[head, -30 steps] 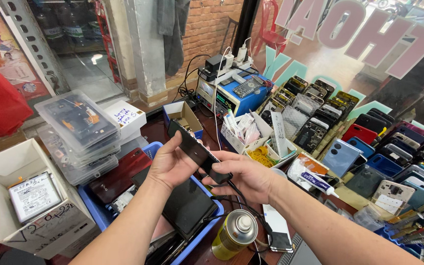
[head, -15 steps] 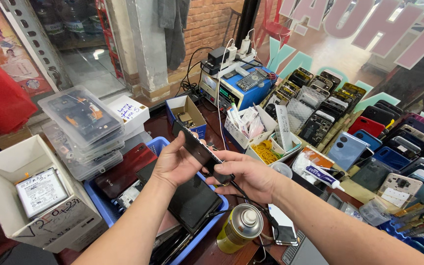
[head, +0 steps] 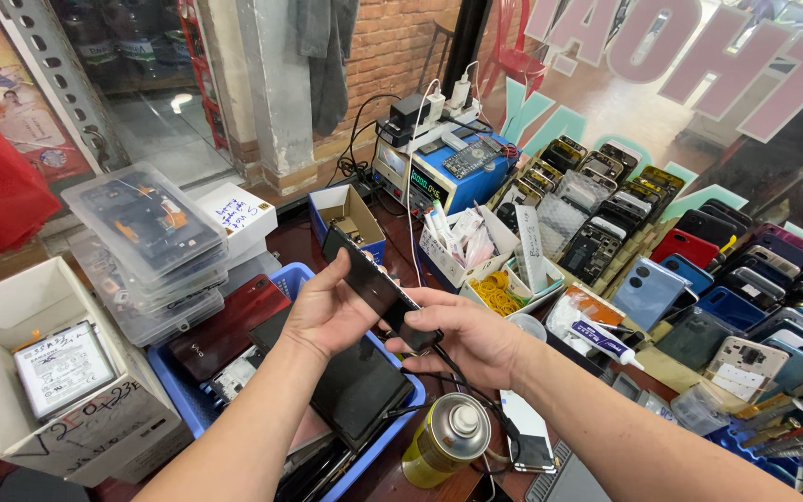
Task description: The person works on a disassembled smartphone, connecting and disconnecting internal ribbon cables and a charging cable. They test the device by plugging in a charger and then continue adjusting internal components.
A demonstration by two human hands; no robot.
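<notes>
Hands both on black phone, held tilted above blue tray. Left hand fingers curled around its near edge, thumb on the screen side. Right hand fingers closed on the lower end, where a black cable hangs off. Yellow spray can stands just below right wrist. White box sits far left.

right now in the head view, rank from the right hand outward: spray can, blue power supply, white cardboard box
1. spray can, just below the right hand.
2. blue power supply, up behind it on the bench.
3. white cardboard box, far left.
</notes>
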